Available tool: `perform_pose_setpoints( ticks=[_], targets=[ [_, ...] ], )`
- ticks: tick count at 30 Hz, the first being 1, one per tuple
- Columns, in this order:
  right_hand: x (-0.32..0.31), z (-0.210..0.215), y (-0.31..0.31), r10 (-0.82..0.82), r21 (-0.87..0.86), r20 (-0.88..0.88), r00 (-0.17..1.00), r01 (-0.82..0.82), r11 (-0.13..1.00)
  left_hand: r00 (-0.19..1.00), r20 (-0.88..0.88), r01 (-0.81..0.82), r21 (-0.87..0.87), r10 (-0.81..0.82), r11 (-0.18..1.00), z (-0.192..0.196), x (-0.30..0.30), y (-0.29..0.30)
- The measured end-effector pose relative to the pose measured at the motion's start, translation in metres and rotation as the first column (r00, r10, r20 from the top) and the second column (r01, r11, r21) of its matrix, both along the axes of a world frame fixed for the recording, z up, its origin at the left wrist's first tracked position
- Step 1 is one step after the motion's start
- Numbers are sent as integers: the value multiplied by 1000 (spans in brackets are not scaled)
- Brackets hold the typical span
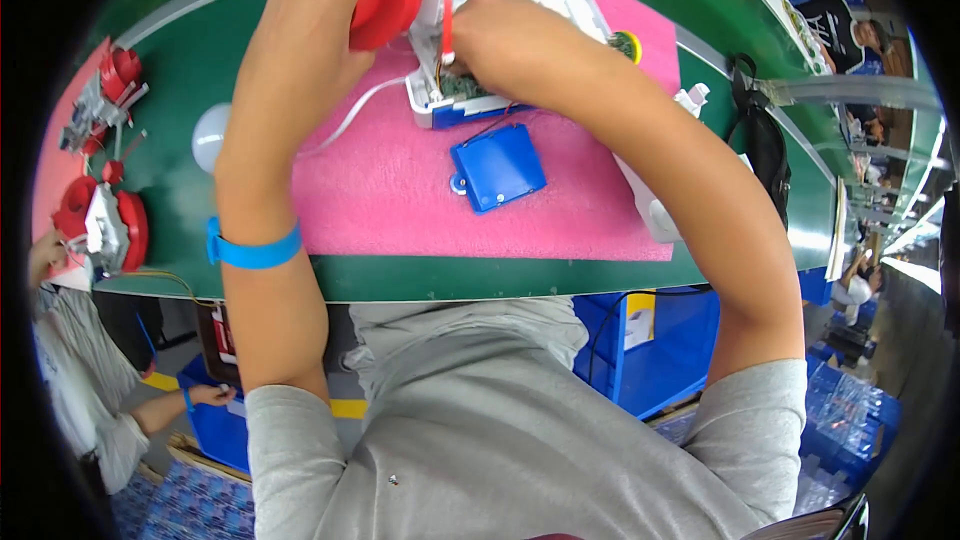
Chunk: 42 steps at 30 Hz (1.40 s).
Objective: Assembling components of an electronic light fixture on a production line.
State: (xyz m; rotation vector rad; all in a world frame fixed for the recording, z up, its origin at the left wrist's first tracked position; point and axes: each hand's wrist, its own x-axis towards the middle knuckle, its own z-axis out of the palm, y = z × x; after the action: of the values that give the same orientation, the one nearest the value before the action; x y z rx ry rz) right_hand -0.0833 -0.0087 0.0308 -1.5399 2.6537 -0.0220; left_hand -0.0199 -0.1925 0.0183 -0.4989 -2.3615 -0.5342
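On the left of the table (180, 70) lies a white bulb (208, 135). Our left hand (320, 30) wraps around a red round part (388, 2), steadying it. Our right hand (500, 35) pinches into the open white-and-blue casing (450, 110) on the pink mat (400, 200); a blue lid (498, 168) lies nearby.

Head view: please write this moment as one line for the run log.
left hand: grips red round part | right hand: fingers in open white-blue housing | blue cover: loose on pink mat
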Motion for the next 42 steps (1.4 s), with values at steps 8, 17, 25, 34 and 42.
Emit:
perform_pose_setpoints(
  ticks=[8,17,25,34,42],
  targets=[
    [5,34,50,-141,-463,328,934,289,838,997,-41,60,46,-59,997,7,11,9],
    [2,24,45,345,-537,841,416,574,618,979,-84,178,-112,-188,978,14,8,15],
    [9,21,26,155,-770,320,935,161,618,784,183,16,949,-593,314,11,17,6],
    [-50,33,52,21,-595,436,900,271,757,783,-39,74,997,-621,31,-36,13,-8],
    [-56,18,6,104,-202,345,933,-35,979,824,-23,-3,999,-566,-45,-55,21,-24]
  ],
)
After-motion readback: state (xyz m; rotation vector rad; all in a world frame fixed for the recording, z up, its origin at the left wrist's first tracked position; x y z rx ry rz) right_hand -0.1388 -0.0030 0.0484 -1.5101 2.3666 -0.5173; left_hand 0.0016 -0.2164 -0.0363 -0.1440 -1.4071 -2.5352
